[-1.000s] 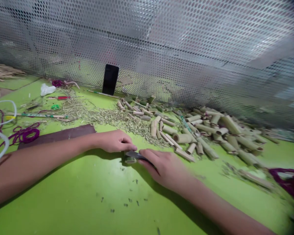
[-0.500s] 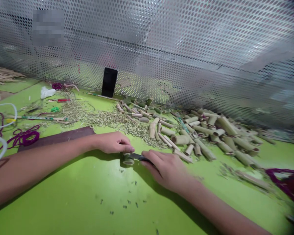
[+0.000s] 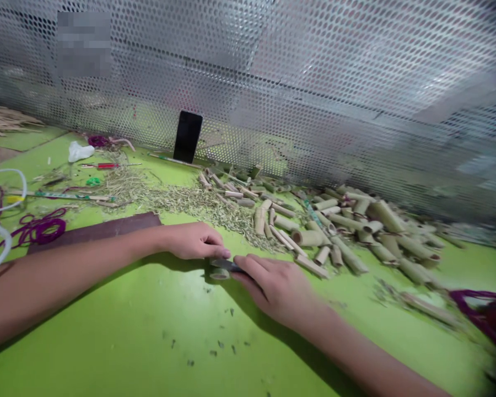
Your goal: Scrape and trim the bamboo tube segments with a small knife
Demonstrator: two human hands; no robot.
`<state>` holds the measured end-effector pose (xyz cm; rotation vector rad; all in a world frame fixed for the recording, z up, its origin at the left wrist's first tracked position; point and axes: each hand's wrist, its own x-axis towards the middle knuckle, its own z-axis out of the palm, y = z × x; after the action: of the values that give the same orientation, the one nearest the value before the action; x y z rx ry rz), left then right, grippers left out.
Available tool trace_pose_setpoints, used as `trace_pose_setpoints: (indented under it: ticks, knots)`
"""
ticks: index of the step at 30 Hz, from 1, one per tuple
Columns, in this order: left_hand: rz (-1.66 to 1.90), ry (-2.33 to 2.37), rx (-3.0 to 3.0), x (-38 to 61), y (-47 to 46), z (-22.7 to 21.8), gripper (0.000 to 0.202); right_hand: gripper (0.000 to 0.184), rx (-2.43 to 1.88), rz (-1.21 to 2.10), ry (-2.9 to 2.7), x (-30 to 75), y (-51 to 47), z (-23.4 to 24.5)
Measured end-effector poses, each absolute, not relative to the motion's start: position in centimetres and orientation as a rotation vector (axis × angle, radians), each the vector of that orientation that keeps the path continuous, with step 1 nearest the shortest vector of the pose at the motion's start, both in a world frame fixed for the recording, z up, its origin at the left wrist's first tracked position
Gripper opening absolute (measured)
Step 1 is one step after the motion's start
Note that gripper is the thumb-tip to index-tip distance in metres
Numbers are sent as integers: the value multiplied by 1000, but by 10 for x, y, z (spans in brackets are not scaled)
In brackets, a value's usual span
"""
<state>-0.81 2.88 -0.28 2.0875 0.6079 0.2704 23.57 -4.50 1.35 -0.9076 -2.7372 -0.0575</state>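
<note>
And there it was, the short bamboo tube [image 3: 220, 274], out mid-tabletop, well in from the far edge! The left hand [image 3: 194, 241] had its fingers curled in, gripping it; the right hand [image 3: 279, 286] was wrapped tight round a dark knife [image 3: 227, 266], blade right at the tube. Beyond, cut bamboo pieces [image 3: 353, 220] lay heaped rightward, and a phone [image 3: 188, 136] stood near the tabletop's far edge.

Blade [image 3: 227, 266] in right fingers [image 3: 253, 271] is dark grey, tube piece [image 3: 215, 274] under left fingers [image 3: 220, 252] pale green, table [image 3: 140, 331] below both lime green, tubes [image 3: 310, 238] right and beyond straw-to-olive, cord [image 3: 60, 227] left purple, phone [image 3: 188, 136] beyond black, mesh [image 3: 240, 60] behind it silver with dot perforations.
</note>
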Motion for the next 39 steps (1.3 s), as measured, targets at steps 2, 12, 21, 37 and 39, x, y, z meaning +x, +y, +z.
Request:
trace_pose_setpoints:
  ticks: [2, 12, 21, 37, 39]
  knots:
    - [268, 597, 2075, -10, 29, -2, 47, 34, -961, 14, -2754, 236, -47, 13]
    - [293, 564, 2039, -14, 28, -4, 49, 29, -1015, 333, -2833, 247, -43, 19]
    - [296, 602, 2062, -12, 26, -3, 51, 31, -1009, 160, -2796, 239, -44, 13]
    - [313, 617, 2032, -13, 27, -6, 52, 35, -1005, 113, -2739, 249, -49, 19]
    - [318, 617, 2049, -12, 26, -6, 52, 34, -1031, 80, -2752, 245, -48, 18]
